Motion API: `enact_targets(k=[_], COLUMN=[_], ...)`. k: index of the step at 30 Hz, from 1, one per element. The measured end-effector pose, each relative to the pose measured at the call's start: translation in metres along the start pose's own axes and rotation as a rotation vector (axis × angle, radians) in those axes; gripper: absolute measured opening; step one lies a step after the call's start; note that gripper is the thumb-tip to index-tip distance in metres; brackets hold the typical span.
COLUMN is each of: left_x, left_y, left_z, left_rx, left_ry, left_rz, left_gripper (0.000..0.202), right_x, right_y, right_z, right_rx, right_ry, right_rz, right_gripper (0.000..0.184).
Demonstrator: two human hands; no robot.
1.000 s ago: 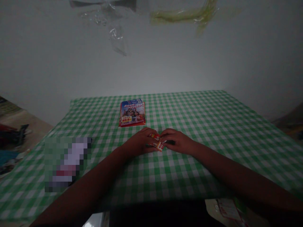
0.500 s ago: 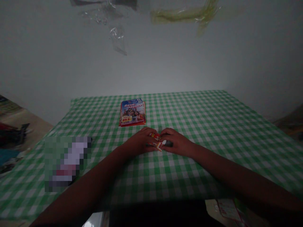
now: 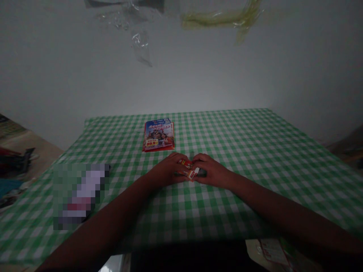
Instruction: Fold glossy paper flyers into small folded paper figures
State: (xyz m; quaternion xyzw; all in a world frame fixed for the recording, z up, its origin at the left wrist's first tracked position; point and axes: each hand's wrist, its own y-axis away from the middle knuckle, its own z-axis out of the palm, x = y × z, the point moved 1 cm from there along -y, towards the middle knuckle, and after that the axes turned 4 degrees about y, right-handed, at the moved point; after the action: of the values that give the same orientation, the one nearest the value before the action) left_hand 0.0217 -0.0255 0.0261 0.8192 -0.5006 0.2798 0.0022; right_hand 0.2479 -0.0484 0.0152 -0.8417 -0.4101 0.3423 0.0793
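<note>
Over the middle of the table, my left hand [image 3: 166,170] and my right hand [image 3: 214,172] face each other with their fingers bent inward. Between them they grip a small folded printed paper [image 3: 190,173], coloured red, orange and white. Fingers cover both ends of it, so its full shape is hidden. Just beyond my left hand lies a small stack of printed flyers [image 3: 159,136], blue and red, the top one showing people and the figure 89.9.
A green-and-white checked cloth [image 3: 241,139] covers the table, which stands against a white wall [image 3: 198,75] with bits of tape on it. Left of my left forearm lies a blurred-out, phone-like object [image 3: 85,192]. Various items lie on the floor at the left [image 3: 17,162].
</note>
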Motion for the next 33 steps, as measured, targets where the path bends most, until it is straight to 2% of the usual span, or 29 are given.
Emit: enact_targets(k=[11, 33], left_x=[-0.0005, 0.002], left_y=[0.0004, -0.001], left_z=[0.0019, 0.0016], left_rx=[-0.002, 0.02], left_ry=[0.002, -0.022], left_rz=[-0.013, -0.024], left_gripper=[0.025, 0.023], right_x=[0.0002, -0.0006], right_y=[0.0003, 0.0005], right_z=[-0.0019, 0.0028], right_rx=[0.008, 0.012], right_ry=[-0.048, 0.02], right_rz=[-0.01, 0.018], right_gripper=[0.017, 0.028])
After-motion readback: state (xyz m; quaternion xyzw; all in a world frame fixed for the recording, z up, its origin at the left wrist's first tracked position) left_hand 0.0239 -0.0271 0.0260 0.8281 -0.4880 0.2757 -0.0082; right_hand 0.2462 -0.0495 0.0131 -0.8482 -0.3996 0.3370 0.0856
